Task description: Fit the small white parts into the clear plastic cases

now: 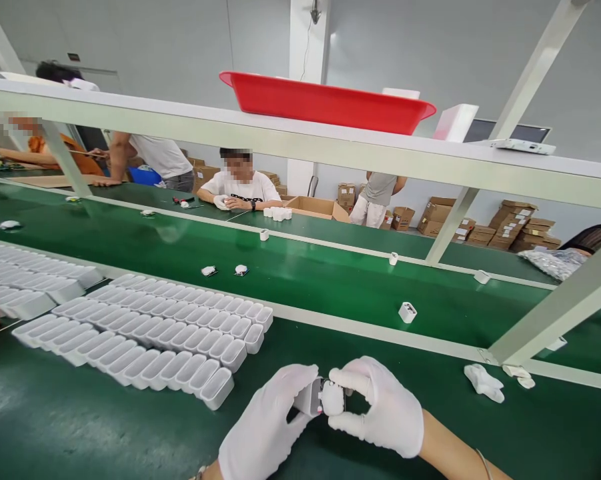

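My left hand (273, 420), in a white glove, grips a small white plastic housing (307, 399) between thumb and fingers. Opposite it, my gloved right hand (385, 407) pinches a small circuit board with a white rounded part (333, 399) on it. The board is right at the open end of the housing; how far inside it sits, I cannot tell. To the left of my hands, rows of empty white housings (217, 385) stand on the green table (145, 427) with their open tops up.
Beyond a pale rail, a green conveyor belt (325, 287) carries boards (241, 270) and a white housing (407, 312). Crumpled white gloves (483, 383) lie at right by a slanted post (560, 300). A red tray (325, 103) rests on the overhead shelf. A co-worker (240, 183) sits across the belt.
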`<state>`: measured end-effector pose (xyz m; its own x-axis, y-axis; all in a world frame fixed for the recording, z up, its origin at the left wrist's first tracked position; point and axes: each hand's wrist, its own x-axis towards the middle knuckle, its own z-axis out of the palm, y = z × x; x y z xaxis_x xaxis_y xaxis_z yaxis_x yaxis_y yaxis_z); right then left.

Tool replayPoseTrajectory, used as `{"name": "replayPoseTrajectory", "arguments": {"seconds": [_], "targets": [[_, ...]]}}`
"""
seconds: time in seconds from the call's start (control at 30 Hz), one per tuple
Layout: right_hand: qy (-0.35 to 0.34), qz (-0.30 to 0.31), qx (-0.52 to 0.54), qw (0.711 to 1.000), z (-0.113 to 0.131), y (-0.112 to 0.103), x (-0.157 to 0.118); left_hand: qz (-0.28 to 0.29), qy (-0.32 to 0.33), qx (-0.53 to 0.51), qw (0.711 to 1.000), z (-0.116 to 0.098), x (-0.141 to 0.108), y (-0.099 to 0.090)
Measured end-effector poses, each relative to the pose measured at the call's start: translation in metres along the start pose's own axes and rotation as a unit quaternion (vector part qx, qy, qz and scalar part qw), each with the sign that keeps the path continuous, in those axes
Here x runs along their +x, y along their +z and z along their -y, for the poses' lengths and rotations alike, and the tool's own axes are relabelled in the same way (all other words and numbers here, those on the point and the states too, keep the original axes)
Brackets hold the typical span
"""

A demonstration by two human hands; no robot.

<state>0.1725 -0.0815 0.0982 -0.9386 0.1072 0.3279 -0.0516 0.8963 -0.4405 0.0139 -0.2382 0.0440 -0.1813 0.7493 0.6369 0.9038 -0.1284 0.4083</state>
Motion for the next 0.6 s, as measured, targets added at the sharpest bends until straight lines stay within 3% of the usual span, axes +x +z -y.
{"name": "replayPoseTrajectory", "arguments": {"seconds": [0.3,0.6], "targets": [[-0.006,-0.047,-0.043,0.998,0.007,0.003,0.001,-0.004,0.008,-0.008,1.000,0.000,-0.001,0.000],[0.044,-0.007,-0.049,0.998,0.017,-0.002,0.001,-0.001,0.012,-0.008,1.000,0.002,-0.002,0.004]]}}
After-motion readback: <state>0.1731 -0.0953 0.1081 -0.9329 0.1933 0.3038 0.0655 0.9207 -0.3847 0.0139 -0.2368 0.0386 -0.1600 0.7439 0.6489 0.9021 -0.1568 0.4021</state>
